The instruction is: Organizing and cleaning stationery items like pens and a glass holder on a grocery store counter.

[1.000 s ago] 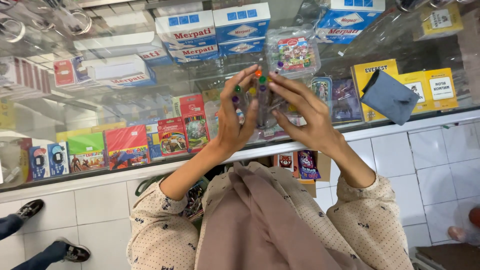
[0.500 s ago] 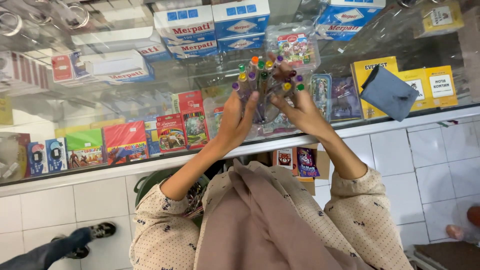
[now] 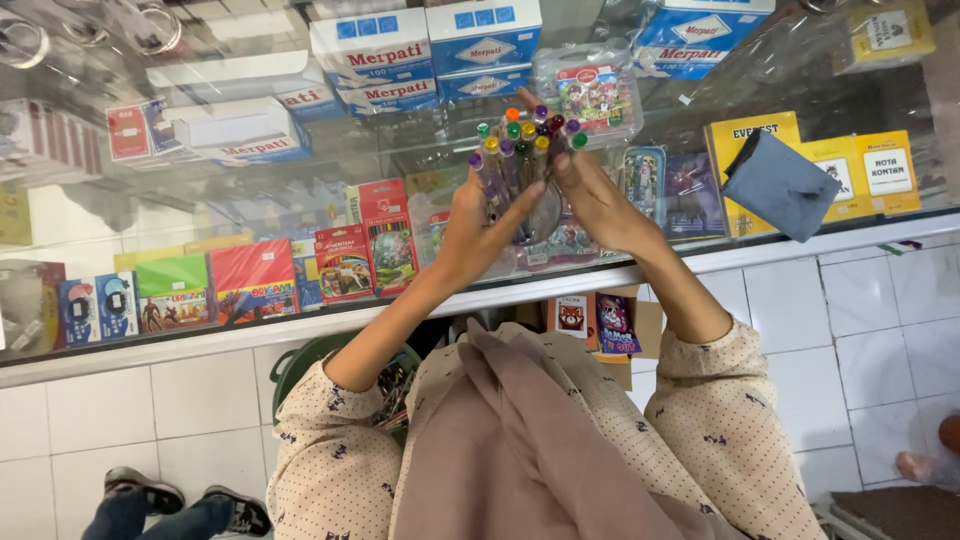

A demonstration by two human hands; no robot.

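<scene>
Both my hands hold a bundle of pens with coloured caps upright over a glass shop counter. My left hand wraps the bundle from the left, fingers spread across the barrels. My right hand closes on it from the right, thumb up near the caps. The caps are purple, green, yellow, orange and red.
Inside the glass case lie blue and white boxes, coloured pencil packs, yellow booklets and a clear plastic toy case. A blue-grey cloth rests on the glass at right. Another person's shoes stand on the white tiles at bottom left.
The bundle has been gathered tighter and stood up between my hands, with the caps now fanned at the top. The other person's shoes have shifted right along the floor.
</scene>
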